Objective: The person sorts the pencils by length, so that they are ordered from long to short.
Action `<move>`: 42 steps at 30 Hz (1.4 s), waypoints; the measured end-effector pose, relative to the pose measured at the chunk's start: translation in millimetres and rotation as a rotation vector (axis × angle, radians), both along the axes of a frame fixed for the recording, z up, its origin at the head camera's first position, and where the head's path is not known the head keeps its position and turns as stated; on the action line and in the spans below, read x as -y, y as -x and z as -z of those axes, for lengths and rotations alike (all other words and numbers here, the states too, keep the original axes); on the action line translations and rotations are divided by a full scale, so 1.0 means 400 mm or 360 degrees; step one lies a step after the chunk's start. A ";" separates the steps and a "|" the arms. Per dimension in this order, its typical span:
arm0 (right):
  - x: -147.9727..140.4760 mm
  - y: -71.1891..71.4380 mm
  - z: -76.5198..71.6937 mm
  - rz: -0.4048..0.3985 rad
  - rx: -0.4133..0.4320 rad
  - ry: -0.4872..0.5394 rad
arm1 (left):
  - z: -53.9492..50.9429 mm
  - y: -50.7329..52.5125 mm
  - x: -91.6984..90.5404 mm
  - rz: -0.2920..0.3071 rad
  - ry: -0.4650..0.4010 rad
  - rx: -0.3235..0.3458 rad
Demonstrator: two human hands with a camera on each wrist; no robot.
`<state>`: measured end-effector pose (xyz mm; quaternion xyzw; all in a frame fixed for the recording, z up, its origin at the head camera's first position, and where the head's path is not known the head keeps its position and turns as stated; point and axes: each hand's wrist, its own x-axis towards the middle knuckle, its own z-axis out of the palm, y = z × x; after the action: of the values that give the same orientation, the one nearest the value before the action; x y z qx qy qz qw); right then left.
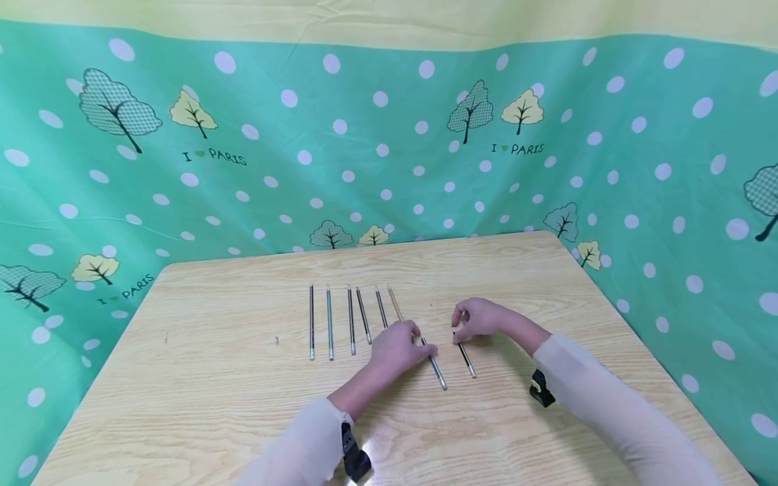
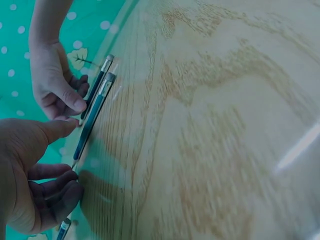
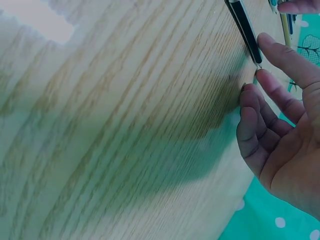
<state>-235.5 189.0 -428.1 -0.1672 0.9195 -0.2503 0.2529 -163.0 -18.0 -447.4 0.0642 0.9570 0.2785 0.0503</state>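
In the head view my left hand point(image 1: 398, 347) is at a teal pencil point(image 1: 437, 373) lying slanted on the table. Its thumb and index finger are spread apart about the pencil's pointed end. My right hand point(image 1: 480, 318) pinches a black pencil point(image 1: 465, 359) near its point, thumb and index finger at the tip. That pencil lies on the wood with its eraser end toward me. In the left wrist view, both the teal pencil point(image 2: 95, 115) and the black pencil point(image 2: 98, 85) show their eraser ends. A yellow pencil point(image 1: 395, 304) is partly hidden behind my left hand.
Left of my hands are a dark red pencil point(image 1: 312, 320), a teal pencil point(image 1: 329, 324) and several dark pencils point(image 1: 351, 320), roughly side by side. A small mark or bit point(image 1: 276, 340) shows on the wooden table point(image 1: 200, 378). A green dotted cloth point(image 1: 389, 142) hangs behind.
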 end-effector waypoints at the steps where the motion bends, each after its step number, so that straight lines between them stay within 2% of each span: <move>1: 0.000 0.001 0.003 0.0000 -0.0006 0.0004 | 0.001 0.000 -0.001 -0.0005 0.0005 -0.0001; 15: 0.019 -0.005 0.021 0.0040 -0.0109 0.0091 | 0.017 0.005 -0.017 -0.0041 0.0089 -0.0034; 23: 0.012 -0.008 0.010 0.0073 -0.0079 0.0052 | 0.017 0.010 -0.009 -0.0063 -0.0149 0.0056; 30: 0.010 -0.012 0.009 0.0062 -0.0064 0.0100 | 0.018 0.013 -0.003 -0.0103 -0.0299 0.0134; 36: 0.013 -0.012 0.008 0.0080 -0.0044 0.0095 | 0.015 0.008 -0.001 -0.0136 -0.0498 0.0232; 42: 0.011 -0.013 0.006 0.0072 -0.0016 0.0116 | 0.016 0.007 0.004 -0.0116 -0.0606 0.0222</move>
<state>-230.4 184.7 -430.6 -0.1568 0.9146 -0.2883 0.2362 -165.7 -19.7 -453.8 0.0186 0.8829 0.4599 0.0932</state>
